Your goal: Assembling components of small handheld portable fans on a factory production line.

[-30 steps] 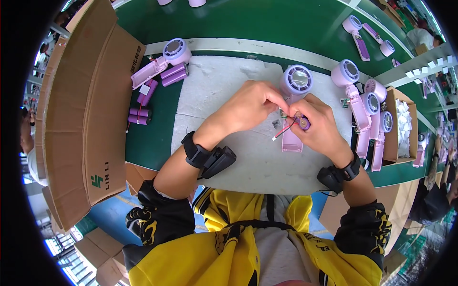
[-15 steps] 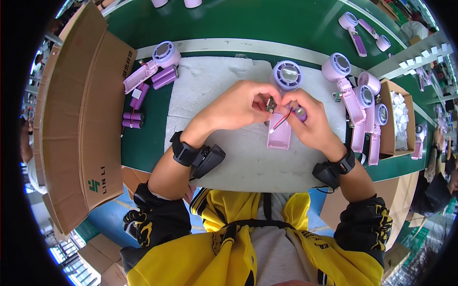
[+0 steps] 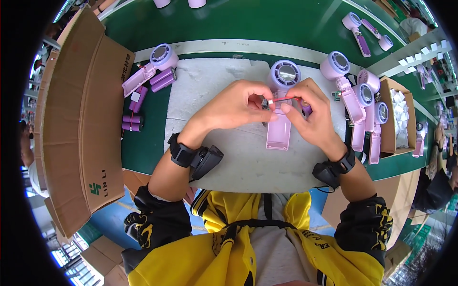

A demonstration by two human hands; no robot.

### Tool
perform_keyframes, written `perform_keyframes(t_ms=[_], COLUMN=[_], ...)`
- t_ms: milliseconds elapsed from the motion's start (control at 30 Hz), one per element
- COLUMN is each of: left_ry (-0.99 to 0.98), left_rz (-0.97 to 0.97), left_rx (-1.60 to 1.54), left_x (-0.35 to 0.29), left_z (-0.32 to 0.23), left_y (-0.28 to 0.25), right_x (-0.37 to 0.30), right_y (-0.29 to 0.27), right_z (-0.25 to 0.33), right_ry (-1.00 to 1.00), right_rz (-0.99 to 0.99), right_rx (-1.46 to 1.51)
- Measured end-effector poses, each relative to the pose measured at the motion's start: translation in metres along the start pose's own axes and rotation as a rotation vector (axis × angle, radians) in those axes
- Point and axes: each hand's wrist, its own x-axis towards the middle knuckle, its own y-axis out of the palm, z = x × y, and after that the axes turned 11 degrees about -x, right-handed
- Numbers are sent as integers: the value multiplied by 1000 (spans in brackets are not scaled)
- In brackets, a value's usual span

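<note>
My left hand (image 3: 234,106) pinches a small circuit board (image 3: 265,104) between thumb and fingers. Beside the board is a white plug, on the end of a red and black wire (image 3: 284,98) that runs across to my right hand (image 3: 312,113). That hand is closed around a purple battery (image 3: 306,108), mostly hidden by its fingers, with the wire by its fingertips. Whether the plug sits in the board is too small to tell. Under both hands lies a lilac handheld fan (image 3: 286,73), its pink handle shell (image 3: 278,136) open toward me.
A white foam sheet (image 3: 205,71) covers the green bench. At left are another open fan (image 3: 163,56), several purple batteries (image 3: 163,80) and a tall cardboard box (image 3: 90,119). More fans (image 3: 335,66) lie at right, next to a carton (image 3: 389,128) of white pieces.
The loose white plug, which hung below my right fingers, is now up against the circuit board. The wire is stretched between my hands, and my right fingers have spread a little from the left.
</note>
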Motion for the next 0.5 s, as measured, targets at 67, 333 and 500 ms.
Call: perform_keyframes(t_ms=[67, 333, 500], left_ry=[-36, -74, -68], left_rz=[4, -55, -48], left_rx=[-27, -153, -136], left_x=[2, 3, 1], left_z=[-2, -4, 1], left_y=[-1, 2, -3], right_x=[-3, -5, -5], right_y=[3, 2, 5], right_z=[-7, -11, -8], right_ry=[14, -23, -43], right_rz=[-3, 85, 153], right_rx=[35, 62, 20])
